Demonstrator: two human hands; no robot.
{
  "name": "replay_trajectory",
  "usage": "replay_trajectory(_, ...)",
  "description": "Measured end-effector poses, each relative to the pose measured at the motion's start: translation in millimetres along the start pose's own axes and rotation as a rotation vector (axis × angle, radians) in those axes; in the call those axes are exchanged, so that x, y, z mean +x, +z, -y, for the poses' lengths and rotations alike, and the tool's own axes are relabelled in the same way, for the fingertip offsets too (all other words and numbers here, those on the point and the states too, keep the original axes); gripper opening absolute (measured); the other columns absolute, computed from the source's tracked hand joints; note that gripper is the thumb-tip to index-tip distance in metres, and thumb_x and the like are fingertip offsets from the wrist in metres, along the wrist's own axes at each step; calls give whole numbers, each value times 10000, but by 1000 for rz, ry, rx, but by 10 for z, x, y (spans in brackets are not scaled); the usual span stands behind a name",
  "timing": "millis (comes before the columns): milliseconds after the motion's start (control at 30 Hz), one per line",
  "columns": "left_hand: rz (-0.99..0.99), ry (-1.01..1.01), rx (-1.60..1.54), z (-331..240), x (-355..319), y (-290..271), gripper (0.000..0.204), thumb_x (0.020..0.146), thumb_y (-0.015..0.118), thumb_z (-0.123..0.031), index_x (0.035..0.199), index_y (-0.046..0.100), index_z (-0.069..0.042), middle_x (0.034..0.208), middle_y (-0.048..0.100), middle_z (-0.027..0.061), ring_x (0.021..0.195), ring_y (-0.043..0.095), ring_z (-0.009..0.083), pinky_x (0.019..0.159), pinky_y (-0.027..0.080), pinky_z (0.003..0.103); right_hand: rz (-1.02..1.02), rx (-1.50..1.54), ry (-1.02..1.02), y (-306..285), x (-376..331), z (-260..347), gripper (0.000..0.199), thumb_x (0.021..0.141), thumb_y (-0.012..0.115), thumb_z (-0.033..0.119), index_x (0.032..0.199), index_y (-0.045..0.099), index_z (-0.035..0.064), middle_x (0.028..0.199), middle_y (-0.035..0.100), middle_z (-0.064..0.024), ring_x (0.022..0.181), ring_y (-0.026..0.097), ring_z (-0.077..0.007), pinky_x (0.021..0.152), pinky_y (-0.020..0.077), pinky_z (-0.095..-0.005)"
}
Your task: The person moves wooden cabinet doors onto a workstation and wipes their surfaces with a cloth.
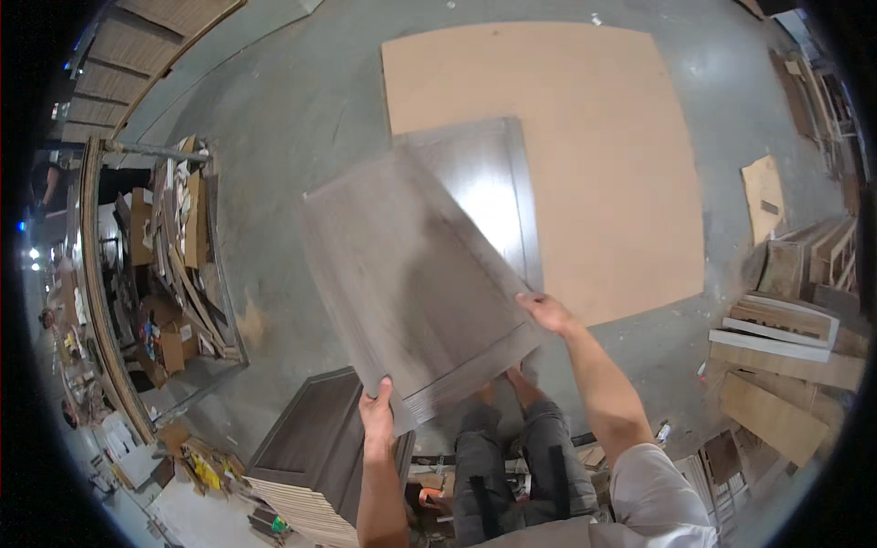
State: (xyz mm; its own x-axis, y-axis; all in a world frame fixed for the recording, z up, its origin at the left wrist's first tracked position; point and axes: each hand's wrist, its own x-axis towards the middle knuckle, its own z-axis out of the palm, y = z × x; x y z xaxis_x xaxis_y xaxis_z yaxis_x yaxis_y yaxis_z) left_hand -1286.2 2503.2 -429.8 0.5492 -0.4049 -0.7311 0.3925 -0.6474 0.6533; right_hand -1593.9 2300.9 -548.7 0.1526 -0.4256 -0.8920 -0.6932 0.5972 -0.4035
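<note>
Between my two hands is a grey-brown framed cabinet door panel (411, 283), held tilted in the air. My left hand (376, 411) grips its near left corner, thumb on top. At its right edge, my right hand (545, 313) is closed around the rim. Beneath and beyond it, a second dark panel (484, 169) with a bright glare lies on a large tan sheet (612, 173) on the floor. Beside my left forearm stands a stack of similar dark panels (311, 438) with pale edges. The held panel hides part of the second one.
To the left stands a metal-framed bin (206, 265) full of cardboard and wood scraps. Wood offcuts (776, 338) and boards pile up along the right side. Stacked tan sheets (137, 55) are at the upper left. Grey concrete floor (274, 119) surrounds the tan sheet.
</note>
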Motion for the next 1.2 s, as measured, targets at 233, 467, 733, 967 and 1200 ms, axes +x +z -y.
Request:
replay_trajectory(233,-39,51,189,-325,-1167,-602,470,899,695,-212,1247,558,73,1176,644,115,1072,587,205,954,443,341,-91,-26,-113,295,-1169,-323,826,861,572,661,1202,603,-91,968,688,-246,941,665,-284,821,507,-383)
replay_trajectory(467,-54,82,3,-444,-3086,-1341,372,864,716,-103,1188,606,42,1052,691,80,985,613,153,920,467,302,103,141,-101,864,-2138,-989,628,923,584,524,1189,640,-42,1171,663,-157,1074,618,-267,933,468,-378)
replay_trajectory(733,-382,123,263,-184,-5206,-1578,389,791,803,-193,1109,669,-14,954,728,129,872,654,120,807,516,318,567,604,-333,1071,-2519,1267,660,979,489,493,1400,436,-13,1401,498,-183,1298,462,-304,1076,385,-448)
replay_trajectory(967,-886,-4,189,505,-6758,-1729,363,773,829,-239,1004,651,-23,921,704,186,870,690,313,770,530,390,930,542,-407,2012,-3969,1349,792,928,513,609,1473,358,56,1517,376,-117,1377,369,-298,1127,320,-454)
replay_trajectory(1200,-1731,-311,269,1655,-8216,-2059,318,852,697,-375,953,689,-73,911,690,178,878,637,357,819,463,441,1296,-17,-228,2655,-5272,-146,564,969,538,493,1351,463,84,1377,492,-79,1274,469,-269,1019,405,-457)
